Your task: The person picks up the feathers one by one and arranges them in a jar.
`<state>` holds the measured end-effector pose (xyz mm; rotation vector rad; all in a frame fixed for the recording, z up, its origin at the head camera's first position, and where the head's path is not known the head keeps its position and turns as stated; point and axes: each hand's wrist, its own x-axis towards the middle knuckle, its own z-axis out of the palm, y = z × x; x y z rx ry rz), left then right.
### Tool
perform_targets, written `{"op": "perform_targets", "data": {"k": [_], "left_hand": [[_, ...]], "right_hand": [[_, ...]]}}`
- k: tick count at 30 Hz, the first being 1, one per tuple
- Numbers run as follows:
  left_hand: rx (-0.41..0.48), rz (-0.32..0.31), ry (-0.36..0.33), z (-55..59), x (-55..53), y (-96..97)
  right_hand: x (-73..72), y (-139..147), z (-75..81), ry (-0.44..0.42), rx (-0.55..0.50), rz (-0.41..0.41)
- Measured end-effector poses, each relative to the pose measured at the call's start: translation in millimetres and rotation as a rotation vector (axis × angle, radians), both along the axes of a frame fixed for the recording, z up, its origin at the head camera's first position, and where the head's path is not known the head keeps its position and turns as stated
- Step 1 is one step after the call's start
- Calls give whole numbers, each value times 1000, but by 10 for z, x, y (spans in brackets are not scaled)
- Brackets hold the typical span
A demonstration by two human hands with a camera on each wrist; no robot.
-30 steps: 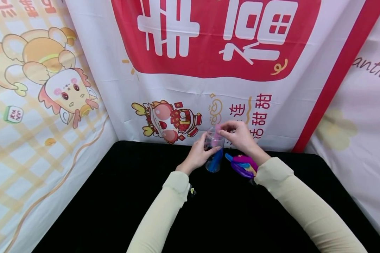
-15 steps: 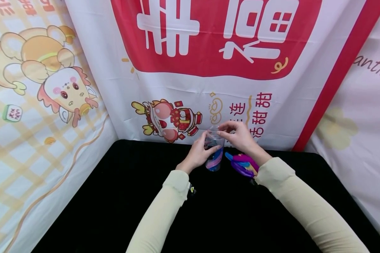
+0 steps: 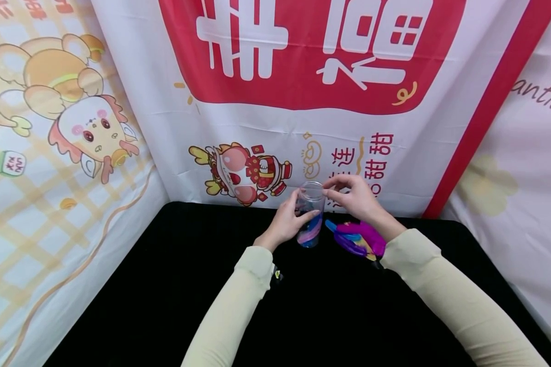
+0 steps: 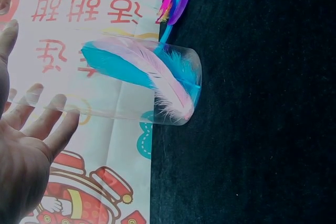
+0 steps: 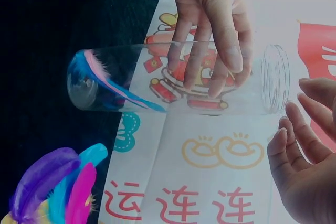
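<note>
A tall clear jar (image 3: 312,198) with a threaded mouth (image 5: 274,80) stands upright at the back of the black table. My left hand (image 3: 283,222) grips its upper part, thumb on the near side. Inside, a pink feather (image 4: 157,74) and a blue feather (image 4: 113,66) lean together against the wall, low in the jar. My right hand (image 3: 352,196) is beside the mouth, thumb and fingers loosely bent and holding nothing (image 5: 307,156). Under my right wrist lies a bunch of feathers (image 3: 355,239) in purple, magenta, blue and yellow, partly covered by the arm in the head view.
Black cloth covers the table (image 3: 202,285). Right behind the jar hangs a white and red printed backdrop (image 3: 257,120), and printed curtains (image 3: 73,219) flank the table on both sides.
The pink feather, pinched by my right hand at the mouth a second ago, has dropped into the jar. My right hand has since drawn slightly right; the left keeps its grip.
</note>
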<state>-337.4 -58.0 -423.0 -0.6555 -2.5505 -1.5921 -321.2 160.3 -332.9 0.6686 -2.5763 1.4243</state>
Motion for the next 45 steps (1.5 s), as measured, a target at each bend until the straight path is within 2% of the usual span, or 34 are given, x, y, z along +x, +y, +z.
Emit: {"op": "perform_targets", "data": {"k": [6, 13, 15, 21, 24, 33, 40, 45], "left_hand": [[16, 1, -10, -1, 10, 8], [2, 19, 12, -9, 4, 13], [3, 20, 17, -10, 3, 17], [8, 15, 22, -12, 0, 17], [5, 14, 22, -8, 3, 11], [0, 12, 22, -10, 4, 11], [-7, 15, 25, -11, 9, 11], [-10, 14, 31, -8, 13, 9]], "right_hand": [[17, 67, 5, -41, -1, 6], [247, 37, 175, -66, 29, 1], [240, 63, 134, -62, 30, -4], [74, 223, -139, -45, 33, -31], [33, 289, -219, -31, 47, -45], [23, 416, -317, -77, 93, -81], [21, 501, -401, -64, 95, -79], [19, 568, -446, -90, 116, -93]]}}
